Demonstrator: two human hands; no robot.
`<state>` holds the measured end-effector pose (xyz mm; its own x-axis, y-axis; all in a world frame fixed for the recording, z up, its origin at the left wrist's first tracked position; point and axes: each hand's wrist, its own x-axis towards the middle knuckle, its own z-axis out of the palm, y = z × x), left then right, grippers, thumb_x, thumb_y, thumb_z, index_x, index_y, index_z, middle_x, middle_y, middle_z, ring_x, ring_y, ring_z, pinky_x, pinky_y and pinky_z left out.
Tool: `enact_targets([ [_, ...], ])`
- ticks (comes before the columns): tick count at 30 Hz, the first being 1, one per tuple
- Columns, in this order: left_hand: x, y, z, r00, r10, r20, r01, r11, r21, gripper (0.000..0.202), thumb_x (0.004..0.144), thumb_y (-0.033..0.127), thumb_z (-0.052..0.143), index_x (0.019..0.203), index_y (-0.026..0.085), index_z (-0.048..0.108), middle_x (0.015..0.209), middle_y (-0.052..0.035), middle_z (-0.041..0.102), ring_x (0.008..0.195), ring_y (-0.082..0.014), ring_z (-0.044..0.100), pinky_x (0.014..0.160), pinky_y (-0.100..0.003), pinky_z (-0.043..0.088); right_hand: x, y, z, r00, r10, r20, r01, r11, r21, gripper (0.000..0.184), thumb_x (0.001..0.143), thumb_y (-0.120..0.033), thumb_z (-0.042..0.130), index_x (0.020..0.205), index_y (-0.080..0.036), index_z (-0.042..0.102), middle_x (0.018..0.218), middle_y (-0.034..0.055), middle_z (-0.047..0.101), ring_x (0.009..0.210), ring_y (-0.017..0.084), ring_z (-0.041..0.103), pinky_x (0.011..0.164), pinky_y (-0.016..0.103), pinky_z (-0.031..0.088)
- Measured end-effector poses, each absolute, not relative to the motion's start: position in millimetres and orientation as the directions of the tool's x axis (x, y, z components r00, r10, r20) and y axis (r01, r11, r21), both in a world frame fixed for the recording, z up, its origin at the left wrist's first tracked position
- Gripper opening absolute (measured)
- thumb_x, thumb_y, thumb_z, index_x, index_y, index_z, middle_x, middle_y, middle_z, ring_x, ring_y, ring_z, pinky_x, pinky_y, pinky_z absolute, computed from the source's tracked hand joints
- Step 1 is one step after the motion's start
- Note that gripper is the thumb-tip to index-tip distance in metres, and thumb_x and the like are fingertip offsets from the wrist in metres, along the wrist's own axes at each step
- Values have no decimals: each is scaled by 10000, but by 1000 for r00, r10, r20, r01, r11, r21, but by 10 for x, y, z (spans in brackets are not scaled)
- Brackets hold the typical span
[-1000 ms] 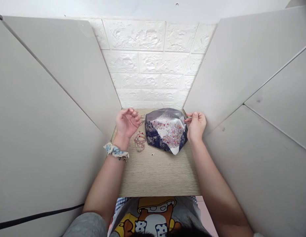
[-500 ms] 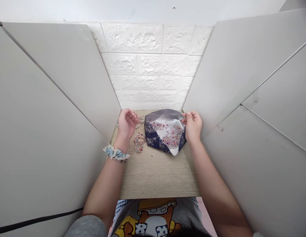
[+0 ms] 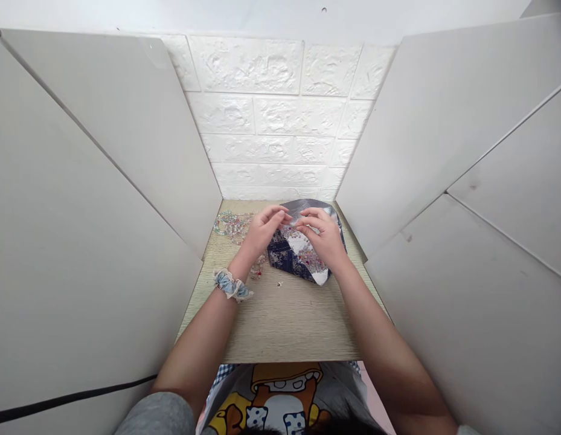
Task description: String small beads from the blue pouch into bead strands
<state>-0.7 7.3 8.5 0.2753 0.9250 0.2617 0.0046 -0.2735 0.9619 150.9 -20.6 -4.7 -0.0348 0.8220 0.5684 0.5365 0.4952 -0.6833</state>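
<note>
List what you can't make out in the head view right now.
Whether the left hand or right hand holds something fine: head view, too small at the fingertips.
Part of the pouch and its beads: head view, hidden by the hands.
Part of the bead strands: head view, covered by the left hand and wrist.
Small item: head view, too small to identify.
</note>
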Motion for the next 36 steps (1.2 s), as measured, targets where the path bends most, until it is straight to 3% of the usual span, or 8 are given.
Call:
enact_targets([
  [3,60,25,82,486,852,194,-11,-216,976,310,742,395,476,898,144,570,810,-43,590,733,-114,535,679,-236,418,1485,-204,-64,-39,811,584,547,506,-667,128,757,-270,507,753,-226,627,952,30,541,891,146,514,808,304,399],
  [6,75,14,58,538,830,146,70,-217,974,324,732,413,486,862,135,590,709,-24,566,620,-92,497,594,-219,409,1473,-214,-59,-5,797,603,555,504,-662,140,773,-245,476,746,-217,610,901,25,559,864,141,521,777,291,410],
  [11,62,28,56,426,891,160,124,-232,965,295,726,415,489,731,134,580,583,17,492,474,-53,377,451,-193,307,1464,-242,-30,54,786,616,562,486,-670,140,788,-246,445,734,-199,565,835,25,568,808,142,522,686,263,424],
  [18,26,48,91,205,956,210,176,-247,953,273,712,401,506,738,145,598,571,20,506,477,-60,390,478,-202,322,1554,-235,-54,-19,867,498,687,374,-623,177,790,-281,447,921,-212,543,816,21,589,718,138,528,676,266,407],
  [22,-4,69,81,114,966,233,140,-248,959,287,708,413,509,773,148,599,585,17,516,478,-62,401,486,-203,333,1633,-223,-118,-246,941,233,831,329,-449,127,756,-194,474,747,-194,600,790,33,586,715,139,526,656,257,383],
  [25,-4,71,81,101,966,240,130,-252,959,284,707,411,510,764,148,600,592,14,524,485,-65,416,496,-204,342,1645,-203,-177,-262,959,106,895,283,-345,148,726,-143,486,704,-185,626,774,55,595,698,149,535,629,259,377],
  [30,4,75,86,98,959,265,155,-278,948,276,703,400,512,748,145,608,587,13,531,506,-75,432,519,-210,351,1599,-157,-244,-291,954,67,902,297,-315,155,709,-152,509,668,-196,652,719,72,621,671,169,549,597,270,381],
  [36,-36,95,93,67,957,282,185,-290,939,282,698,406,516,738,144,610,578,19,503,516,-74,406,514,-207,336,1602,-148,-292,-280,958,68,885,285,-369,163,687,-120,518,618,-194,646,657,69,622,665,177,562,631,280,392],
])
